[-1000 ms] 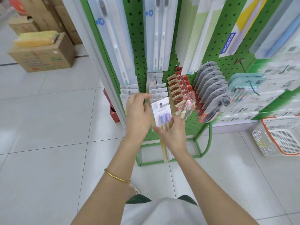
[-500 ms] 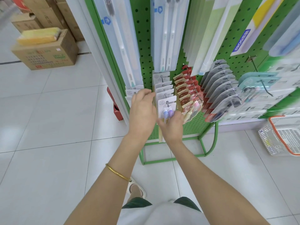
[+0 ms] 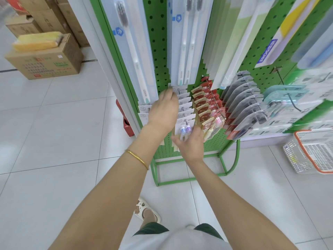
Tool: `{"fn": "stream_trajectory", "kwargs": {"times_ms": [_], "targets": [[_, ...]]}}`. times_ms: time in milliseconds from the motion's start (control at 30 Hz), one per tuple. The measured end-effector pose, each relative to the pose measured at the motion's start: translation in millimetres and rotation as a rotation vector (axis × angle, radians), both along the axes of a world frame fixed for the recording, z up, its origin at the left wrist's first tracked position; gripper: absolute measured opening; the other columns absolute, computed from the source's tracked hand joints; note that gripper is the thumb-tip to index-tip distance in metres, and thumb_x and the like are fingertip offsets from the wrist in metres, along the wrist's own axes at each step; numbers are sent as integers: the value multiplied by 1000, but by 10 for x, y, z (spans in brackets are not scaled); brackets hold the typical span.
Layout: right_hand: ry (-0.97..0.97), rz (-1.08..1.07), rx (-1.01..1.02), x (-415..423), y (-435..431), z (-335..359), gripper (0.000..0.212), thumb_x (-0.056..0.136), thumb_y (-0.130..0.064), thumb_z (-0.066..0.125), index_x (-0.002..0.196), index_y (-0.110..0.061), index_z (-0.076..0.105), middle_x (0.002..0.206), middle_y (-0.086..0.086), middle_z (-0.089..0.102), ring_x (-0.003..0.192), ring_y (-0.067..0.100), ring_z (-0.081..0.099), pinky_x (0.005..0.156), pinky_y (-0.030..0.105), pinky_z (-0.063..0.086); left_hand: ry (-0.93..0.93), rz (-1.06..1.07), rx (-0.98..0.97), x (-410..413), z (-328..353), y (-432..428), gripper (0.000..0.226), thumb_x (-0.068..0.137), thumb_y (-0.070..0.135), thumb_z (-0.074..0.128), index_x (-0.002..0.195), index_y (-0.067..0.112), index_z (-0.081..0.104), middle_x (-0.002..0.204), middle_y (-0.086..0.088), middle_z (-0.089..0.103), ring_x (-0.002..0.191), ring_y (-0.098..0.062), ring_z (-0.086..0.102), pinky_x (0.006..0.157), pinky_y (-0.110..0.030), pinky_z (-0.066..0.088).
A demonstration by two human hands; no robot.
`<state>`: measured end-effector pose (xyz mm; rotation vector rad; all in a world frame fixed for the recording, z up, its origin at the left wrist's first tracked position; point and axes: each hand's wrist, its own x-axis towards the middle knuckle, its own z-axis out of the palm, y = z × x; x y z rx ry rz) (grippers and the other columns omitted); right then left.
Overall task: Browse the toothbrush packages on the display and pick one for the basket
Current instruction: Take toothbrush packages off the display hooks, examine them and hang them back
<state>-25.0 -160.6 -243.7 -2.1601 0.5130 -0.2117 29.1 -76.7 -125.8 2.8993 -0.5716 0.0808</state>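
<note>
The left hand has slid from the middle of the row of white-carded toothbrush packages to its rear end, toward 12 o'clock. The right hand stays beneath the front package. The left fingers stretch forward against the left edges of the rearmost cards. Their tips are blurred, so I cannot tell whether they pinch one. The right hand is spread and cupped, thumb out toward 9 o'clock, fingers rising at the package's 3 o'clock side, with the brush handles running down into the palm. That package, showing two purple-blue heads, hangs on its hook on the green pegboard display. The basket sits on the floor at 3 o'clock, well apart from both hands. A cardboard box stands at 10 o'clock.
</note>
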Motion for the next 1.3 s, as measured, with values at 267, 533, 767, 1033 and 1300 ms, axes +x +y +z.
{"fn": "stream_trajectory", "kwargs": {"times_ms": [267, 533, 767, 1033, 1300], "targets": [[-85, 12, -56, -87, -19, 112, 85, 71, -27, 82, 135, 2, 35, 128, 15, 44, 119, 28, 43, 90, 31, 39, 137, 18, 0, 277, -12, -91, 54, 81, -17, 41, 133, -2, 40, 139, -17, 36, 132, -29, 28, 97, -46, 42], [-92, 48, -155, -76, -63, 140, 93, 72, -28, 82, 143, -3, 28, 137, 14, 40, 128, 26, 37, 99, 33, 38, 146, 84, -7, 414, 42, -164, 33, 83, -14, 43, 114, -7, 51, 121, -20, 49, 118, -31, 37, 87, -33, 36], [-91, 61, -153, -75, -79, 161, 92, 74, -29, 80, 144, -3, 26, 142, 13, 37, 133, 25, 33, 103, 32, 36, 136, 85, -9, 396, -37, -170, 39, 82, -14, 41, 118, -2, 52, 126, -16, 49, 120, -31, 34, 90, -35, 33], [-95, 61, -167, -88, -115, 121, 91, 74, -30, 80, 144, -4, 27, 143, 13, 37, 135, 25, 32, 103, 33, 36, 84, 102, -63, 319, -33, -167, 46, 78, -18, 40, 118, 2, 53, 127, -14, 49, 120, -28, 35, 89, -37, 36], [-88, 65, -150, -98, -116, 117, 93, 73, -29, 81, 144, -4, 26, 143, 14, 35, 135, 27, 33, 105, 36, 37, 60, 147, -42, 205, -87, -109, 47, 78, -17, 45, 121, 0, 52, 130, -14, 47, 120, -29, 36, 86, -42, 45]]}}
